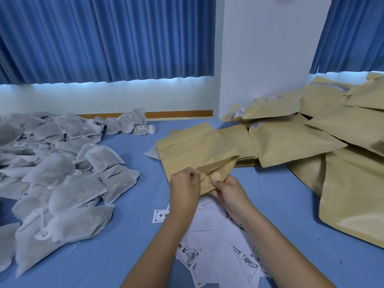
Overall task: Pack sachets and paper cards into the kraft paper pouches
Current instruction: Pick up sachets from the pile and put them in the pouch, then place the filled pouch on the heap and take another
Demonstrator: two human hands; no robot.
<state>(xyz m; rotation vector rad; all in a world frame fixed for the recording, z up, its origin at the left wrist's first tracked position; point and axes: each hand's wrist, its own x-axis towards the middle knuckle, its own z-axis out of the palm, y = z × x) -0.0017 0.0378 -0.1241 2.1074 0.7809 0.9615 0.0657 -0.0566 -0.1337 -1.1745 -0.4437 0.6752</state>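
Observation:
A kraft paper pouch (199, 156) is held above the blue table at centre, its near mouth end between both hands. My left hand (184, 187) pinches the left side of the mouth. My right hand (229, 192) grips the right side with the thumb on the paper. A heap of grey-white sachets (62, 179) covers the table's left side. White printed paper cards (220, 248) lie scattered below and between my forearms.
A stack of flat empty pouches (234, 142) lies just behind the held one. Filled kraft pouches (342, 163) pile up along the right side against a white pillar (264, 55). Blue curtains (104, 38) hang behind. Blue table surface (133, 225) shows between sachets and cards.

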